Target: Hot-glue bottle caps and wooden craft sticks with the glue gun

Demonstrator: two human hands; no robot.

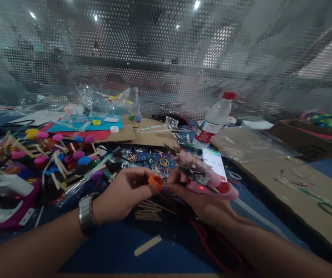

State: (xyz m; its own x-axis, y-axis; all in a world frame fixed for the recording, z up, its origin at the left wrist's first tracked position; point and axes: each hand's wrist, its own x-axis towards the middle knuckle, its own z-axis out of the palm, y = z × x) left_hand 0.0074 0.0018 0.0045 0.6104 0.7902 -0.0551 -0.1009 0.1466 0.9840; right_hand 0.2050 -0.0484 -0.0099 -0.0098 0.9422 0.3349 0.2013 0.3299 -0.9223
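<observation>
My left hand [119, 197], with a metal-banded watch [87, 211] on its wrist, pinches an orange bottle cap [156, 182] between thumb and fingers. The cap's open side faces up. Close beside it, my right hand [200, 200] is closed around a pink hot glue gun [215, 185]. A small red light glows on the gun, and its front is coated with greyish, messy residue. The gun's tip points up and to the left. Beneath both hands lie several wooden craft sticks [148, 211], and a single craft stick [148, 245] lies nearer to me.
Stick-and-cap pieces [64, 156] crowd the left, beside a purple device [6, 216]. Rubber bands [163, 164] lie scattered beyond my hands. A red-capped bottle [214, 119] stands behind the gun. Cardboard [307, 193] and a cardboard box [305, 139] are at right. Perforated mesh [154, 50] rises behind.
</observation>
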